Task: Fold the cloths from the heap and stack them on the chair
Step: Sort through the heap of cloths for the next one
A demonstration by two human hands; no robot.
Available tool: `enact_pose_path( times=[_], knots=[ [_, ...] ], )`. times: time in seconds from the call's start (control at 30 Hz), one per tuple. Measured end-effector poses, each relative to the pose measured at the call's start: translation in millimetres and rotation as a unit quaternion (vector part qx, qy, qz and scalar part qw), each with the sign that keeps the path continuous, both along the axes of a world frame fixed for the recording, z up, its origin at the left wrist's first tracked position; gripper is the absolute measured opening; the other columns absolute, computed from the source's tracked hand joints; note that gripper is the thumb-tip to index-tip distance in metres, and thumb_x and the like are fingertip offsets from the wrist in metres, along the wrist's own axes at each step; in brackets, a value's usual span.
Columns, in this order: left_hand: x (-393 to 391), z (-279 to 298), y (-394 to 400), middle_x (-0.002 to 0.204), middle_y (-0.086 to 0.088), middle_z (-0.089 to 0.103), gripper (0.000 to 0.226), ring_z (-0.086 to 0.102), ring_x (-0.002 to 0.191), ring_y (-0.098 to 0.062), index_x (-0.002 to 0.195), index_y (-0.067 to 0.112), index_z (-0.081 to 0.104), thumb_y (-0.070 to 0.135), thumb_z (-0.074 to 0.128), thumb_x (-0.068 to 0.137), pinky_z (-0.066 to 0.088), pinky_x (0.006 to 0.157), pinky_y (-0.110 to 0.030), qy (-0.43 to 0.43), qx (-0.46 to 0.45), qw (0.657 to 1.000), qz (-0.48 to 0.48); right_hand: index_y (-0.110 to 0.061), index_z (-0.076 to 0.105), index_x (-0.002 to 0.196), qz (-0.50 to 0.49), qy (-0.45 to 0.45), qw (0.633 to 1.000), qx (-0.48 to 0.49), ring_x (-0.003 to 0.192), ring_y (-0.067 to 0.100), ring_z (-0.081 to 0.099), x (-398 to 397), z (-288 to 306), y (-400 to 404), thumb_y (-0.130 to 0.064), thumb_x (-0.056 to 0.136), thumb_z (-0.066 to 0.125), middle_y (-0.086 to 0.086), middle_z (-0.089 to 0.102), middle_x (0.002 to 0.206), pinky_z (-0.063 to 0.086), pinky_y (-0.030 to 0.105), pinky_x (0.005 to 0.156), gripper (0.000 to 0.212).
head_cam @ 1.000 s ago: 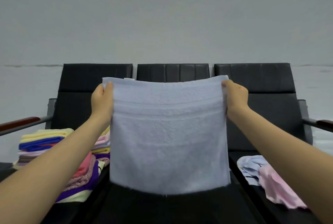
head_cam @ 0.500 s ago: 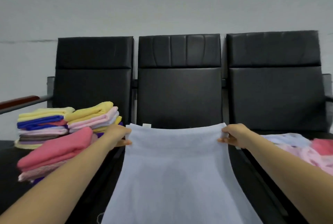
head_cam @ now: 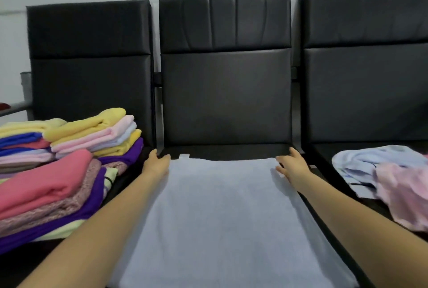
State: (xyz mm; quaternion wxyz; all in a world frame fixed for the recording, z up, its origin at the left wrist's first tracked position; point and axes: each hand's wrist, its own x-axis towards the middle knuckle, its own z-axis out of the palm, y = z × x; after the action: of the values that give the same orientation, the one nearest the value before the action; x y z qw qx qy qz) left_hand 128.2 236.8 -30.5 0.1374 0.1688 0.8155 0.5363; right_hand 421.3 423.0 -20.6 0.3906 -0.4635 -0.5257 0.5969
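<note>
One second ago both hands held the towel (head_cam: pixel 222 218) up in the air by its top corners, and it was hanging in front of the chairs. Half a second ago it was coming down onto the middle seat (head_cam: pixel 231 150). Now it lies flat on this seat. The left hand (head_cam: pixel 157 162) and the right hand (head_cam: pixel 293 165) have let go of the corners; they rest open and flat at the far corners. The view has also moved lower and closer to the chairs.
</note>
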Motion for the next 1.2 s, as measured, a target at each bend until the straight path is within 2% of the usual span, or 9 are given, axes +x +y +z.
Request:
enact_pose_path(
  times=[0.07, 0.17, 0.37, 0.53, 0.67, 0.87, 0.97, 1.07, 1.2],
  knots=[
    [6.2, -3.2, 0.0, 0.157, -0.011, 0.024, 0.067, 0.032, 0.14, -0.033, 0.153, 0.02, 0.024, 0.029, 0.055, 0.095, 0.034, 0.112, -0.046, 0.041, -0.043, 0.998, -0.014, -0.015, 0.022, 0.154, 0.009, -0.084, 0.994, 0.071, 0.12, 0.028, 0.053, 1.8, -5.7, -0.2, -0.004, 0.095, 0.053, 0.01, 0.04, 0.149, 0.047, 0.04, 0.1, 0.067],
    [24.3, 4.2, -6.0, 0.158, -0.012, 0.021, 0.063, 0.025, 0.144, -0.031, 0.152, 0.015, 0.026, 0.027, 0.053, 0.096, 0.026, 0.116, -0.043, 0.114, -0.084, 0.988, -0.057, -0.013, 0.03, 0.151, 0.028, -0.171, 0.975, 0.139, 0.09, 0.019, 0.057, 10.6, 3.8, -8.8, -0.01, 0.095, 0.05, 0.01, 0.049, 0.139, 0.048, 0.034, 0.085, 0.059],
    [82.7, 22.0, -41.4, 0.141, -0.011, 0.048, 0.043, 0.051, 0.124, -0.027, 0.139, 0.014, 0.048, 0.023, 0.05, 0.096, 0.039, 0.098, -0.031, 0.144, -0.09, 0.978, -0.123, -0.011, 0.058, 0.128, 0.067, -0.204, 0.957, 0.193, 0.087, 0.02, 0.06, 28.2, 33.4, -46.5, -0.013, 0.093, 0.052, 0.001, 0.061, 0.096, 0.054, 0.041, 0.09, 0.036],
    [136.9, 16.8, -84.1, 0.118, 0.0, 0.065, 0.024, 0.06, 0.107, -0.016, 0.116, 0.016, 0.065, 0.02, 0.053, 0.096, 0.043, 0.087, -0.022, 0.212, -0.099, 0.943, -0.239, -0.019, 0.065, 0.105, 0.173, -0.204, 0.935, 0.231, 0.08, 0.017, 0.06, 46.3, 28.9, -109.0, -0.016, 0.095, 0.05, -0.002, 0.063, 0.092, 0.05, 0.024, 0.065, 0.019],
    [167.2, 19.1, -115.8, 0.099, 0.014, 0.064, 0.015, 0.059, 0.091, -0.006, 0.103, 0.023, 0.068, 0.025, 0.055, 0.096, 0.043, 0.077, -0.018, 0.232, -0.122, 0.91, -0.323, -0.02, 0.067, 0.102, 0.316, -0.325, 0.837, 0.306, 0.077, 0.006, 0.056, 65.5, 18.0, -141.4, -0.017, 0.095, 0.052, -0.011, 0.061, 0.089, 0.041, 0.012, 0.062, 0.017],
    [183.8, 17.9, -149.8, 0.078, 0.011, 0.064, 0.017, 0.056, 0.072, -0.003, 0.076, 0.03, 0.062, 0.026, 0.06, 0.092, 0.042, 0.068, -0.016, 0.26, -0.128, 0.88, -0.376, -0.025, 0.065, 0.077, 0.427, -0.306, 0.783, 0.334, 0.062, 0.006, 0.047, 83.9, 32.0, -174.8, -0.034, 0.084, 0.07, -0.011, 0.056, 0.067, 0.04, 0.017, 0.059, 0.013],
    [186.3, 8.7, -158.7, 0.08, 0.012, 0.061, 0.013, 0.056, 0.076, -0.004, 0.078, 0.028, 0.062, 0.029, 0.06, 0.09, 0.045, 0.072, -0.02, 0.296, -0.162, 0.84, -0.424, -0.032, 0.061, 0.085, 0.488, -0.337, 0.726, 0.35, 0.071, 0.008, 0.052, 85.2, 27.9, -187.8, -0.046, 0.073, 0.077, -0.007, 0.059, 0.081, 0.047, 0.028, 0.07, 0.025],
    [185.9, 2.0, -158.4, 0.084, 0.011, 0.057, 0.01, 0.052, 0.079, -0.004, 0.084, 0.028, 0.059, 0.037, 0.058, 0.089, 0.046, 0.075, -0.026, 0.35, -0.188, 0.806, -0.439, -0.036, 0.054, 0.093, 0.502, -0.369, 0.654, 0.43, 0.078, 0.009, 0.051, 77.5, 13.4, -195.0, -0.044, 0.078, 0.073, -0.009, 0.055, 0.089, 0.046, 0.028, 0.075, 0.026],
    [185.9, 3.5, -154.5, 0.085, 0.013, 0.053, 0.035, 0.05, 0.083, -0.002, 0.086, 0.034, 0.055, 0.065, 0.04, 0.084, 0.044, 0.076, -0.025, 0.368, -0.172, 0.795, -0.45, -0.023, 0.058, 0.095, 0.48, -0.331, 0.657, 0.478, 0.081, 0.011, 0.052, 64.4, 10.0, -193.8, -0.029, 0.093, 0.056, -0.008, 0.059, 0.091, 0.044, 0.026, 0.076, 0.006]
  ],
)
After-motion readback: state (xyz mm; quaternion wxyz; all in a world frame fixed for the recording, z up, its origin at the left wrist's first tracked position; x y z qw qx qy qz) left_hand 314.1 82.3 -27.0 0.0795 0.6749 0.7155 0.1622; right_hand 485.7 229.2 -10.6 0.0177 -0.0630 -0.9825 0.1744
